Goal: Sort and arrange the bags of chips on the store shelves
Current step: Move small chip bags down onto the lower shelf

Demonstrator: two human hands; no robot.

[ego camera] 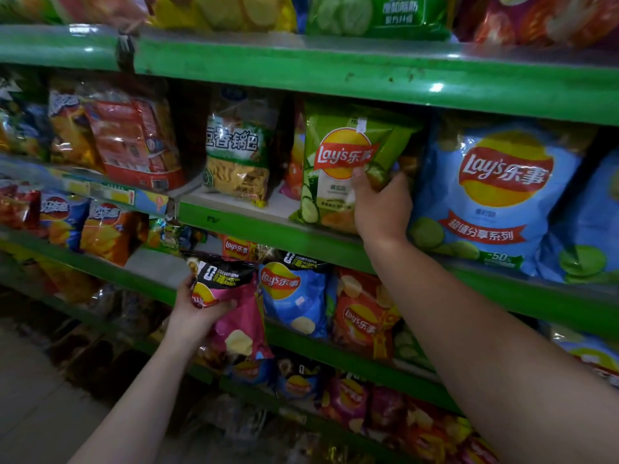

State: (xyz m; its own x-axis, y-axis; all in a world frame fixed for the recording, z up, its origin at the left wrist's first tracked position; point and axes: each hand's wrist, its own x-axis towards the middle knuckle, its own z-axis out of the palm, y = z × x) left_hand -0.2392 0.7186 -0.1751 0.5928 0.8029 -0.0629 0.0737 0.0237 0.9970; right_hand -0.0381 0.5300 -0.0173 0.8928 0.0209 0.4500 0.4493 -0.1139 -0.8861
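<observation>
Right hand (382, 209) is up at the middle shelf (261, 231), clamped on the green bag (345, 155): thumb across the front, fingers wrapped round its lower right edge. The bag stands upright, long axis vertical, base at the shelf lip, just beside the big blue bag (499, 192) on its right.

Left hand (194, 309) is lower & further left, gripping the pink bag (246, 321) by its upper part. It's held out in front of the lower shelf (294, 339), top tilted left, just beside the small blue bag (294, 296).

Hands are well apart, each w/ its own bag.

Key relation: the green bag sits straight ahead of the right arm, so that arm handles the upper row. The left hand would prob. have to cross under to get there.

Bare shelf floor shows left of the green bag, btwn it & the yellow snack bag (237, 155). Looks like room to slide or slot a bag there, but that's a guess.
</observation>
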